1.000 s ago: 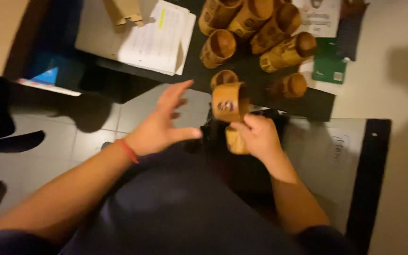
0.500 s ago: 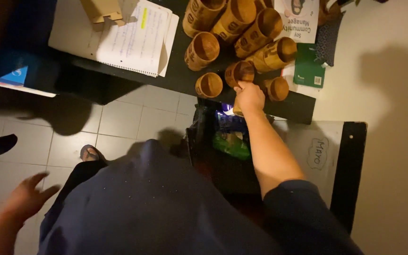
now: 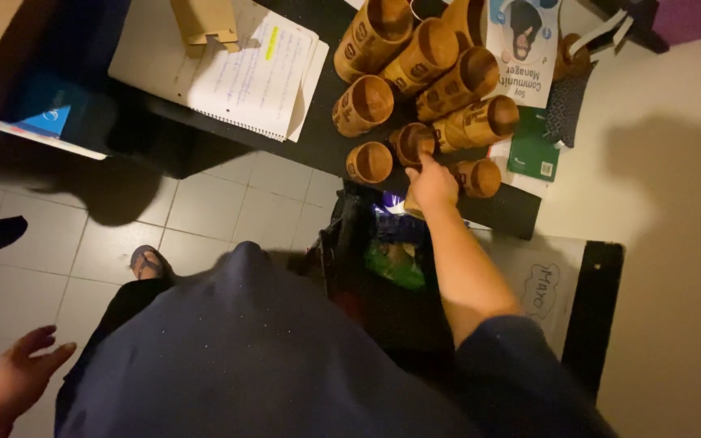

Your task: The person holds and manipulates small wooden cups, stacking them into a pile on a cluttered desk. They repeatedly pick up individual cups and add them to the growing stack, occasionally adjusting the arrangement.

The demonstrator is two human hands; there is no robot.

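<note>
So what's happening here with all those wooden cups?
A person stands over a dark table crowded with wooden cups. Their right hand reaches out, a finger at the rim of one upright wooden cup near the table's edge, among others standing or lying on their sides. Their left hand hangs open and empty down by the tiled floor. An open notebook lies on the table beside the cups.

— What's the right hand (image 3: 432, 185) doing at frame centre?
— Its fingers reach the rim of a small round wooden cup (image 3: 412, 143) on the black table (image 3: 322, 142), among other wooden cups.
— And the left hand (image 3: 14, 380)?
— Lower left, fingers spread, holding nothing, over the tiled floor (image 3: 204, 207).
</note>
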